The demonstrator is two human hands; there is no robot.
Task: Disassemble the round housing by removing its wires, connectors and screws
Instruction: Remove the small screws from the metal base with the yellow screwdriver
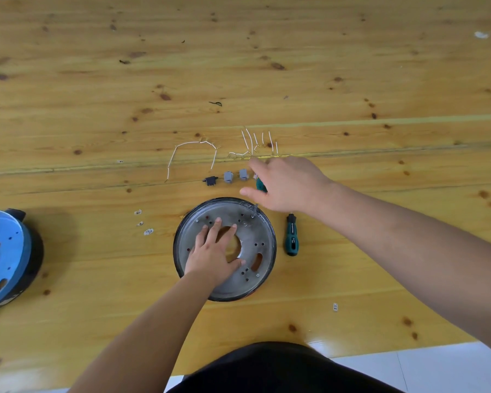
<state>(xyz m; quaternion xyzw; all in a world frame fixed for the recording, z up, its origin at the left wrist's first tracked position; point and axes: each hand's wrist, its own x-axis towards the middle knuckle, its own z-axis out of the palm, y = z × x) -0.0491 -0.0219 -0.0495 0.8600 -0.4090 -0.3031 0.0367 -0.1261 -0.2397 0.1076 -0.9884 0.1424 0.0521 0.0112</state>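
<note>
Left hand [214,255], fingers spread, is pressing flat on the round grey metal housing [257,251]: rigid, probably slick; steadying by the rim looks safest. Right hand [284,184] is reaching far over a green-handled tool [261,186]; grip unclear.

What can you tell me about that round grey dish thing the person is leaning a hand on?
The round housing lies flat on the wooden table, near its front edge. It looks like a dull grey metal disc inside a dark, glossy rim. It has a large round hole at the centre, an oval slot toward the right, and many small holes. A few small fasteners seem to remain near the top. The left hand rests on it with spread fingers, partly covering the centre hole. A screwdriver lies just right, apart.
</note>
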